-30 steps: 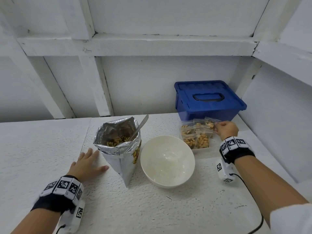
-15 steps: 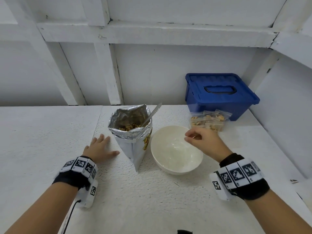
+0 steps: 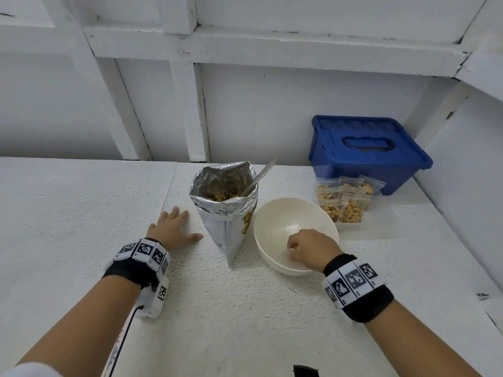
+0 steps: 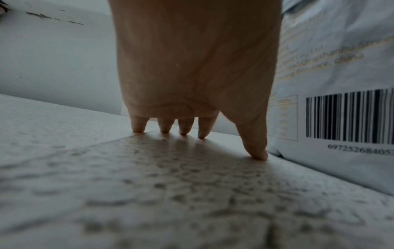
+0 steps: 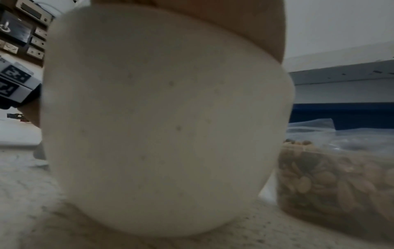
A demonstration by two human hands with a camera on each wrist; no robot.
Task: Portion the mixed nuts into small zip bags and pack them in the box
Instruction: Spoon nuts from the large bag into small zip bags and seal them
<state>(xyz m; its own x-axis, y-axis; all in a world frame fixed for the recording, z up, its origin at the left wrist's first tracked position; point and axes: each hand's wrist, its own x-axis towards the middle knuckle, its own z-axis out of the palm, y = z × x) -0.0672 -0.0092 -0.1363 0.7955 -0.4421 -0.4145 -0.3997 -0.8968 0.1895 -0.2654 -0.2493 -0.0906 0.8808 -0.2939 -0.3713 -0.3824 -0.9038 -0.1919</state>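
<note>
An open foil bag of mixed nuts (image 3: 226,213) stands mid-table with a metal spoon (image 3: 261,175) leaning inside it. Right of it sits an empty white bowl (image 3: 277,221). My right hand (image 3: 310,246) is curled over the bowl's near rim and grips it; the bowl wall (image 5: 160,126) fills the right wrist view, under the hand (image 5: 245,25). Several filled small zip bags (image 3: 345,200) lie in front of the closed blue box (image 3: 367,153). My left hand (image 3: 174,227) rests flat on the table, fingers spread, just left of the foil bag (image 4: 341,84).
The white table (image 3: 81,213) stretches bare to the left and toward me. A white wall with beams runs behind. The blue box sits in the back right corner against a side wall. The filled bags (image 5: 330,176) lie close to the bowl's right.
My right hand left the zip bags by the box, came back over the bowl and now curls onto its near rim. The left hand stayed flat beside the foil bag.
</note>
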